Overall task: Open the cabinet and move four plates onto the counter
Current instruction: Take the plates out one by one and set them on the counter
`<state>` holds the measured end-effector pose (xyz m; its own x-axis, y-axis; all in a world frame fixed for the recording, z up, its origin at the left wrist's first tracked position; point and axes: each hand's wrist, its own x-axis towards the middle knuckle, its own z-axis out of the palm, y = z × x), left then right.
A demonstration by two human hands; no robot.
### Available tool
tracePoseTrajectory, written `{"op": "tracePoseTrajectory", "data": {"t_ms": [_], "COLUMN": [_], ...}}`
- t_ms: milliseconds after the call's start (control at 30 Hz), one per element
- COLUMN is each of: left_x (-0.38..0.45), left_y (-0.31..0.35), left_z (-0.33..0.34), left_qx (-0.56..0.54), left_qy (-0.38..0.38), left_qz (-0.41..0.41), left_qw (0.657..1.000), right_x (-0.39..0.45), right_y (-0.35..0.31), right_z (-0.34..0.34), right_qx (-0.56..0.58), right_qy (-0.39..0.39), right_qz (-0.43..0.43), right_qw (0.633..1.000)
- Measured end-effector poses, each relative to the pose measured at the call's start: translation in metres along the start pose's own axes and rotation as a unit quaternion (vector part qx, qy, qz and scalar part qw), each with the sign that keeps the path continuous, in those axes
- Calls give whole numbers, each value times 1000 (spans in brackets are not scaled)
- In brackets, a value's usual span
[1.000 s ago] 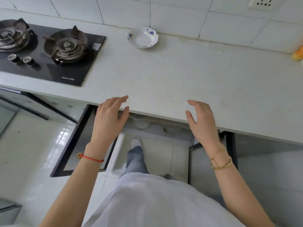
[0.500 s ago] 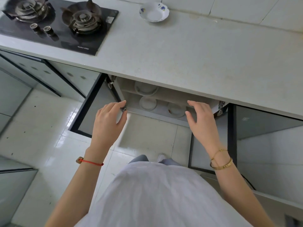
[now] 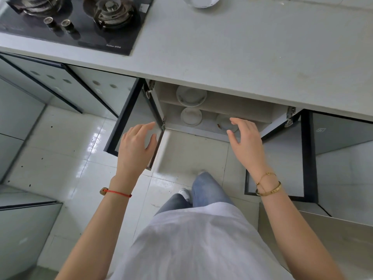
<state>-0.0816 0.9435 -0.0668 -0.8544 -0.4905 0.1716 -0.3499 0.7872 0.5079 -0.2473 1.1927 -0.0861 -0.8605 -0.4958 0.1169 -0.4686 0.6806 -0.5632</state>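
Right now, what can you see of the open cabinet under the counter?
The cabinet sits below the pale counter, both glass doors swung wide: left door, right door, each black-framed on metal hinges. Inside looks light-coloured, with a shelf. A white plate lies on the upper level, two more lower down. Both hands, left and right, hover open in front, touching nothing.

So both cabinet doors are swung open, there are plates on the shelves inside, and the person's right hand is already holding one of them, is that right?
Not quite. The head view shows both cabinet doors open and plates on the shelves, but the right hand holds nothing: its fingers are spread and relaxed in front of the lower shelf. The left hand is empty too.
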Motion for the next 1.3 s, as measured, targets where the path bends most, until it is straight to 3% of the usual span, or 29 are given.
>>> {"op": "tracePoseTrajectory", "data": {"t_ms": [300,600,933,1133,1300], "left_x": [60,136,236,280,318], "left_y": [-65,-156,-260,-285,-290], "left_z": [81,242,410,459,472], "left_qx": [18,26,22,28,33], "left_qy": [-4,2,58,83,46], "left_qz": [-5,19,60,68,58], "left_qw": [1000,999,996,994,997], "right_x": [59,139,237,288,322], "right_y": [55,146,249,279,293], "right_z": [88,228,384,432,445], "right_qx": [-10,-37,-57,-48,-38], "right_qy": [-20,-32,37,82,81], "right_qz": [19,13,-31,-40,-25], "right_qw": [1000,999,997,995,996]}}
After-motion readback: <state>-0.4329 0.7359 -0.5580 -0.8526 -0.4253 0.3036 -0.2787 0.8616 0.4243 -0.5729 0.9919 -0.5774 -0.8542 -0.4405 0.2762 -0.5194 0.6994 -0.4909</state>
